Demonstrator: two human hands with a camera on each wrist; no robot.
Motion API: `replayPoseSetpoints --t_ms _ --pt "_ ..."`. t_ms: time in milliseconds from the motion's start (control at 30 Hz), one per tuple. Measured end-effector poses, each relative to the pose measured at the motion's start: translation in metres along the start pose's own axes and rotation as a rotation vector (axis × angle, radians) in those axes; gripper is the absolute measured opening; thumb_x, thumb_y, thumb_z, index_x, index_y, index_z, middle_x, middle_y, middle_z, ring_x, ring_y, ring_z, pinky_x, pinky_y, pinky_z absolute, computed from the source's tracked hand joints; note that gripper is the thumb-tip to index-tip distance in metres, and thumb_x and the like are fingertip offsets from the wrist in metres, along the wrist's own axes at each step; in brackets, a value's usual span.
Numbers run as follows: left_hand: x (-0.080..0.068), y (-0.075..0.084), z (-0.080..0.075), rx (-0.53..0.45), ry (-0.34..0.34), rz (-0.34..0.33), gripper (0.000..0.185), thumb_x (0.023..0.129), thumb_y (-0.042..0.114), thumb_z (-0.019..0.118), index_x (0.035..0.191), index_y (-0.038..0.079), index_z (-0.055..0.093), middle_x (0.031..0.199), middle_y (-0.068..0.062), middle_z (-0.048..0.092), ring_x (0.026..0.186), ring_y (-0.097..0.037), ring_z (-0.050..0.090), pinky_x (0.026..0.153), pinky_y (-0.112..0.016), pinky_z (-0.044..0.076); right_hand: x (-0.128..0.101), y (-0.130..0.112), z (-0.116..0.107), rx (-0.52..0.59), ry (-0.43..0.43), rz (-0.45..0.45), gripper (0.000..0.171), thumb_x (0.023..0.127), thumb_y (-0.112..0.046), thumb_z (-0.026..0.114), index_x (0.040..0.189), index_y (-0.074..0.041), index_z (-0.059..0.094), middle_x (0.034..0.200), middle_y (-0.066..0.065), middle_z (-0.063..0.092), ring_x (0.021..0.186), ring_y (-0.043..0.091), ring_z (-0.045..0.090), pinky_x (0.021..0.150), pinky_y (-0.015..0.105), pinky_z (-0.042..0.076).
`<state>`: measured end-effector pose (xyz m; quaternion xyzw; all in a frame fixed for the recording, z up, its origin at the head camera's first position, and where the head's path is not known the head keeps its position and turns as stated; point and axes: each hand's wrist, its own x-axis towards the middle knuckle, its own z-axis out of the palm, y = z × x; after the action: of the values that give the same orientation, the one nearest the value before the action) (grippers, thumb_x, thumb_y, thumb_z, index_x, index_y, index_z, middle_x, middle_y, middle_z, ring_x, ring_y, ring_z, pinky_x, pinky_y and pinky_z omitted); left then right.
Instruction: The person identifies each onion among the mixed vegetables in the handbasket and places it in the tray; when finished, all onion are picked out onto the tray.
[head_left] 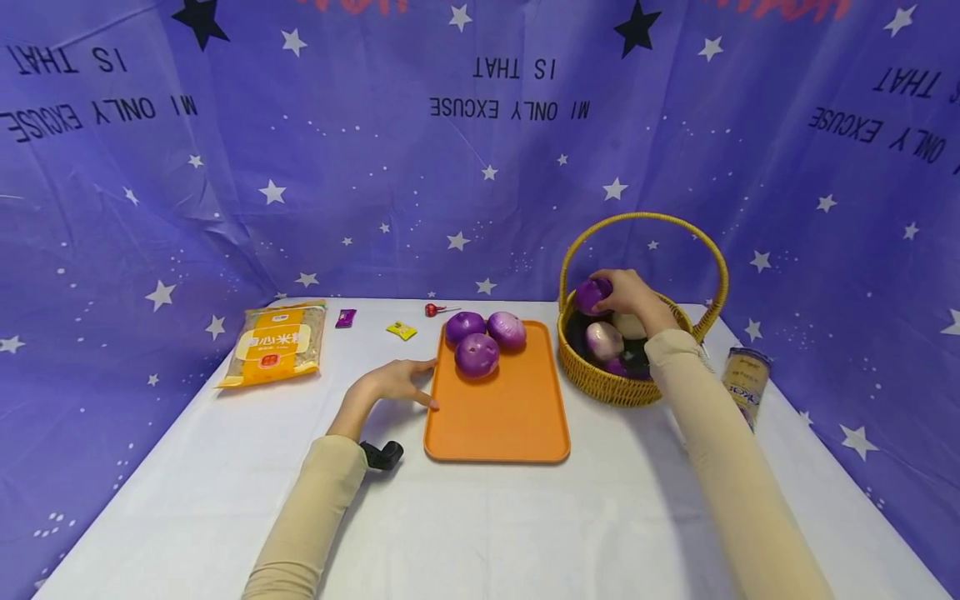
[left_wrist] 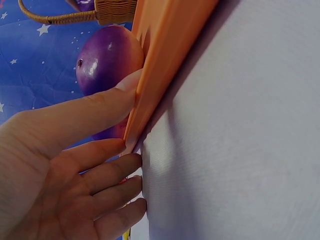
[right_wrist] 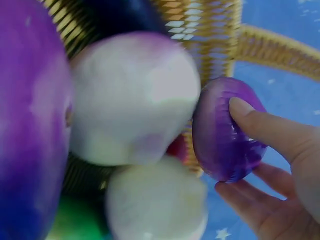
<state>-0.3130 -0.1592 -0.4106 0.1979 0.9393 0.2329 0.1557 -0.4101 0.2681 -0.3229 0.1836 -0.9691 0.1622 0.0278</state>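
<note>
In the head view my right hand point(head_left: 628, 296) holds a purple onion point(head_left: 592, 296) over the left side of a wicker basket point(head_left: 611, 388). In the right wrist view, the thumb lies on the ribbed skin of this onion point(right_wrist: 227, 130), with fingers on its other side. Whitish onions point(head_left: 603, 341) and dark purple produce sit in the basket. My left hand point(head_left: 393, 382) touches the left edge of an orange tray point(head_left: 498, 429), fingers spread and thumb tip at the rim. Three purple onions point(head_left: 477, 356) rest together at the tray's far end.
A yellow-labelled food bag point(head_left: 273, 346) lies at the far left. Small purple point(head_left: 346, 318) and yellow point(head_left: 402, 331) wrapped candies and a red lollipop point(head_left: 432, 310) lie near the back. Right of the basket is a canister point(head_left: 746, 383). The tall basket handle point(head_left: 645, 216) arches above it.
</note>
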Motion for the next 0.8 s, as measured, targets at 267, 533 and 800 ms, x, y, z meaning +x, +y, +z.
replayPoseSetpoints --t_ms 267,533,800 --pt "0.002 -0.002 0.002 0.004 -0.004 -0.02 0.093 0.076 0.044 0.079 0.15 0.011 0.035 0.149 -0.015 0.039 0.138 -0.039 0.03 0.113 -0.054 0.023 -0.021 -0.014 -0.005 0.047 0.079 -0.044 0.063 0.079 -0.017 0.079 0.133 0.002 0.052 0.126 0.028 0.056 0.114 0.046 0.051 0.1 0.056 0.038" --pt "0.002 0.0 0.002 -0.001 -0.012 -0.015 0.092 0.077 0.044 0.079 0.15 0.011 0.034 0.149 -0.015 0.039 0.138 -0.039 0.03 0.113 -0.053 0.023 -0.048 -0.037 0.006 0.15 0.212 -0.068 0.063 0.08 -0.014 0.079 0.135 0.001 0.052 0.128 0.026 0.056 0.113 0.043 0.054 0.097 0.054 0.043" --pt "0.0 0.001 -0.001 -0.006 -0.009 -0.004 0.092 0.077 0.042 0.079 0.15 0.009 0.034 0.149 -0.016 0.039 0.138 -0.04 0.03 0.113 -0.054 0.023 -0.062 -0.067 0.024 0.199 0.32 -0.129 0.067 0.08 -0.018 0.08 0.138 -0.002 0.051 0.129 0.025 0.056 0.111 0.041 0.057 0.093 0.053 0.047"
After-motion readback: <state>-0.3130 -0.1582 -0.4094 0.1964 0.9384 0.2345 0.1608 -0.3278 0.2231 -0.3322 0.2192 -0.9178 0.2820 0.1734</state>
